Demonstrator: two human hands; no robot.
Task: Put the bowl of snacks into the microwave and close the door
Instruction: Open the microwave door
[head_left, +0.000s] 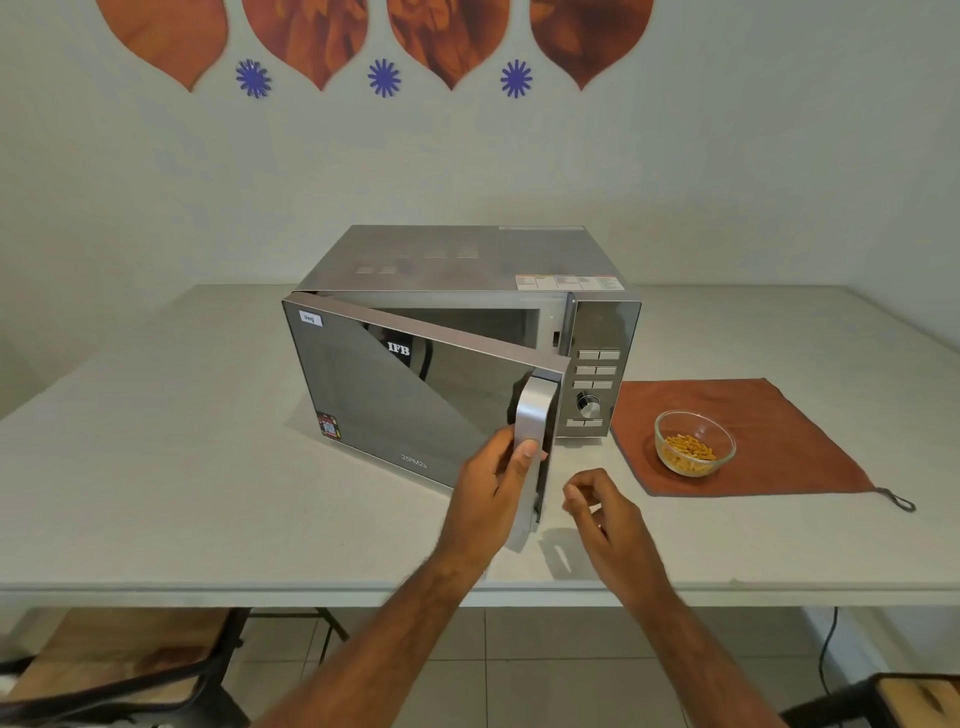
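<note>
A silver microwave (467, 260) stands in the middle of the white table. Its mirrored door (405, 395) hangs partly ajar, hinged on the left, so a strip of the cavity shows above it. My left hand (493, 493) grips the lower part of the silver door handle (535, 415). My right hand (602, 514) hovers just right of the door edge, fingers loosely curled, holding nothing. A clear glass bowl of yellow snack sticks (694, 441) sits on a rust-coloured cloth (779, 447) to the right of the microwave.
The white table (156, 467) reaches the wall behind. The control panel (595, 384) with buttons and a knob faces front right. Chairs (119, 665) stand under the table's front edge at left and right. A black cable (826, 654) hangs at right.
</note>
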